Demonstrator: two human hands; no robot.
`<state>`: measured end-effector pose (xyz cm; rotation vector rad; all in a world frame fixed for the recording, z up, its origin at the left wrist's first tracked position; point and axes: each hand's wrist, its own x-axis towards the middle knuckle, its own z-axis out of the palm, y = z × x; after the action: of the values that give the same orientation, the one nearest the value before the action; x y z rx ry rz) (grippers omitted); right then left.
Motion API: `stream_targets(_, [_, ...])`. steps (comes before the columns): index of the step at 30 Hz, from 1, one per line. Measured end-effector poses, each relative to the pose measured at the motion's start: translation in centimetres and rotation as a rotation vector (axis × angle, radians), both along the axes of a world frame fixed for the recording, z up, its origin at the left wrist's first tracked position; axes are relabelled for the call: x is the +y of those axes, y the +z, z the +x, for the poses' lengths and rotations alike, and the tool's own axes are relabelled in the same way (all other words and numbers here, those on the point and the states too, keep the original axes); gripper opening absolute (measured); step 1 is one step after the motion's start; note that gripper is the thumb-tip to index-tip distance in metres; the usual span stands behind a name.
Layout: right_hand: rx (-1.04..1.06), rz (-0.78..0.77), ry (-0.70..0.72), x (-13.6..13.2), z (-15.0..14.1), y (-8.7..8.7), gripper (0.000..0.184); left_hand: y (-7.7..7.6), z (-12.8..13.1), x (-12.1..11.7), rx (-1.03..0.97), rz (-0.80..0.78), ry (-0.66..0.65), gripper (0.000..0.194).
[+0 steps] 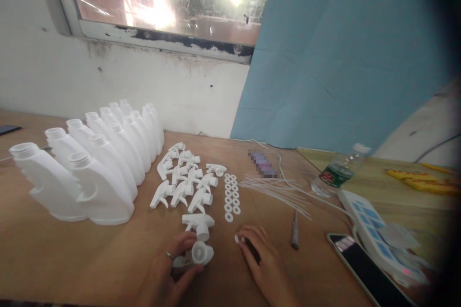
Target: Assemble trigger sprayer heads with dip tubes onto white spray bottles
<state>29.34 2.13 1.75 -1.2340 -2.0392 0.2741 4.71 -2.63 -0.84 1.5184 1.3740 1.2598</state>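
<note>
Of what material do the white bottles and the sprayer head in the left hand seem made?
White bottles: probably plastic, smooth and satin, judging by soft sheen and threaded necks.
Sprayer head: likely plastic too; its round, thin-rimmed opening looks moulded, finish uncertain.

Your station appears to be a small, makeshift workshop. Observed before you: a wooden worktable (270, 223) carrying like parts in batches, namely white bottles (104, 177), trigger heads (181, 194), flat rings (228, 196) and thin tubes (277, 189). Noted also: stained wall (180, 81), peeling window frame (162, 41), hanging blue sheet (324, 57).
</note>
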Motion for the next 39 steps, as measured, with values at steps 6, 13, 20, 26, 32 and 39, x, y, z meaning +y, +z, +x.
stream_targets(6, [0.149,-0.153,-0.07,-0.4,-0.4,-0.4,0.008,-0.4,-0.8,0.3,0.135,0.051,-0.079,0.041])
stream_targets(13, [0.144,0.115,0.28,-2.1,-3.9,2.3,0.025,-0.1,-1.0,0.3,0.241,0.11,-0.09,0.037])
stream_targets(20, [0.005,0.389,0.466,-1.0,-6.3,1.1,0.029,0.8,-0.9,0.2,0.291,0.2,-0.114,0.035])
stream_targets(26, [-0.099,0.339,0.43,-2.0,-5.9,2.4,0.032,0.6,-0.9,0.3,0.402,0.357,-0.075,0.037])
stream_targets(32, [-0.106,0.237,0.331,-2.0,-5.9,2.0,0.026,1.7,-0.8,0.7,0.59,0.588,-0.137,0.042])
stream_targets(39, [-0.082,0.301,0.382,-1.6,-6.1,1.3,0.032,1.3,-0.5,0.8,0.692,0.695,-0.102,0.032])
